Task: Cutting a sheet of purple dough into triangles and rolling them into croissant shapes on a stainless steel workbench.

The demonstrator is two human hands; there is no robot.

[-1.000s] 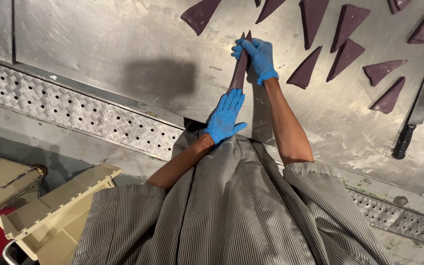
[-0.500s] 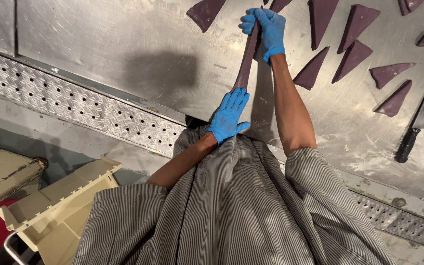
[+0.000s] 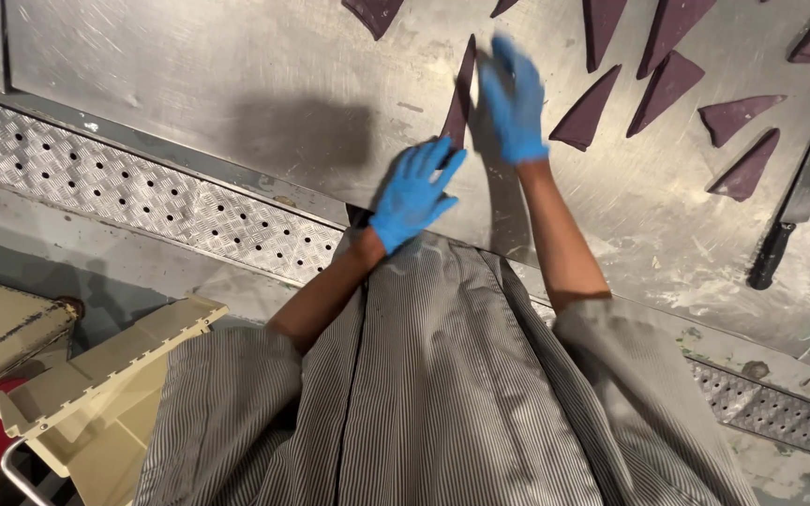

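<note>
- Both hands have let go of the long purple strip (image 3: 462, 92) they were pressing before.
- It lies flat on the steel tabletop (image 3: 189, 84), between the two hands.
- Many purple triangles (image 3: 589, 111) already lie there, cut; this strip looks not yet cut.
- Left hand (image 3: 412, 195) is spread open, just by the strip's near end.
- Right hand (image 3: 515, 101) is open and flat, holding nothing.
- A knife (image 3: 803, 187) lies far right.

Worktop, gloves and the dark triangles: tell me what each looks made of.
Worktop: brushed steel, by its grey sheen and fine scratches.
Gloves on the left hand and right hand: thin blue rubber, likely nitrile, snug and smooth.
Dark triangles: flat, matte purple-brown, probably soft dough; the long piece looks the same.
</note>
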